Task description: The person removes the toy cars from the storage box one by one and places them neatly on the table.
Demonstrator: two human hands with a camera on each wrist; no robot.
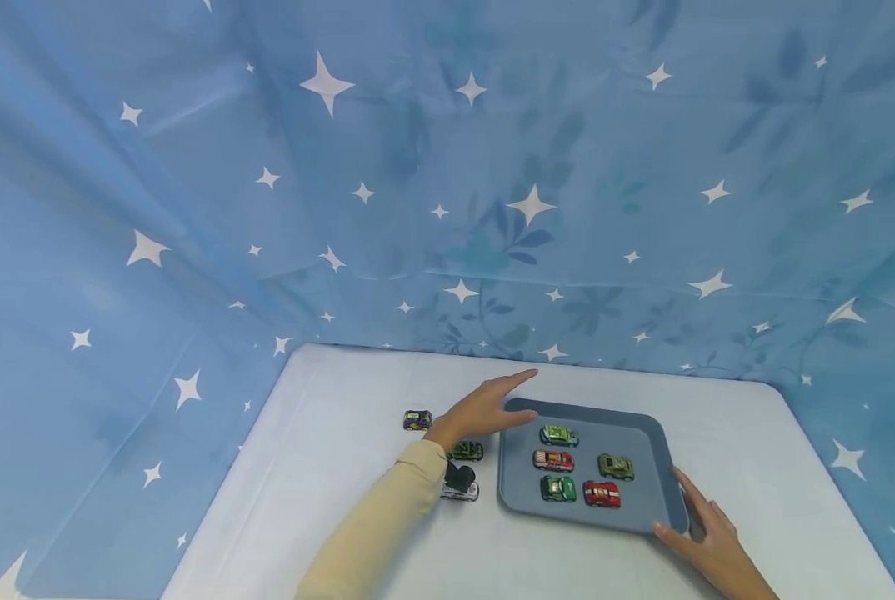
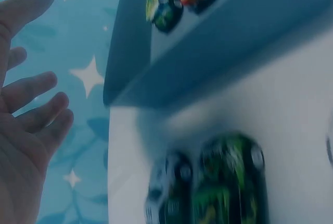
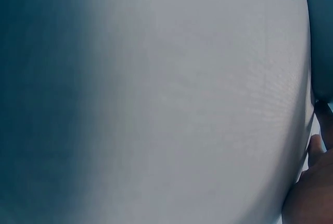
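We've got our left hand (image 1: 485,408) flat, fingers spread over the far-left corner of the blue tray (image 1: 661,454) mid-table – holding nothing. Our right hand (image 1: 706,542) touches its near-right corner, fingers straight; five toy cars (image 1: 557,488) sit inside.

A tray (image 1: 661,454) sits on the table (image 1: 327,467), right of centre, with five toy cars (image 1: 557,460) inside it. Three more cars (image 1: 466,451) lie on the table just left of the tray. The left hand (image 1: 481,410) is over the tray's far left corner; the right hand (image 1: 706,542) is at its near right corner.
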